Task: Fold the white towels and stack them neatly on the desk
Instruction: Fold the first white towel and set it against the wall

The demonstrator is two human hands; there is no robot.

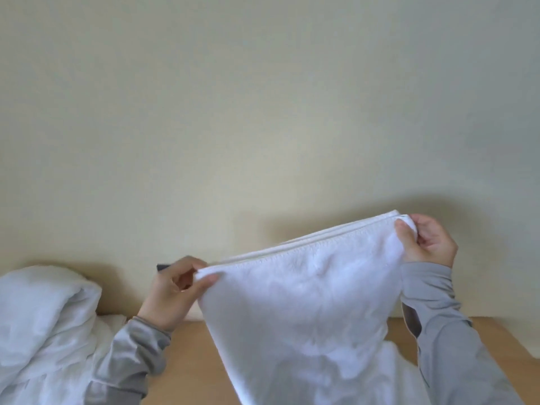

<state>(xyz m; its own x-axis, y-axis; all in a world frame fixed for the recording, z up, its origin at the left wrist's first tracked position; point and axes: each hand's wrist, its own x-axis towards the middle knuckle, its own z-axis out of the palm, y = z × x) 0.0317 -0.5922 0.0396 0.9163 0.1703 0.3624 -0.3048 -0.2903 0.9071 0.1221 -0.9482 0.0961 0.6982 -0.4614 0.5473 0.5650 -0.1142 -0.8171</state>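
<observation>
A white towel (306,302) hangs doubled in the air above the wooden desk (193,361), its top edge slanting up to the right. My left hand (175,290) pinches the towel's upper left corner between thumb and fingers. My right hand (423,241) pinches the upper right corner, held higher. The towel's lower part drops out of view at the bottom. A heap of unfolded white towels (43,325) lies at the left of the desk, partly behind my left sleeve.
A plain cream wall (263,112) rises right behind the desk. More white cloth (391,355) lies on the desk behind the hanging towel. A small dark object (162,267) peeks out behind my left hand.
</observation>
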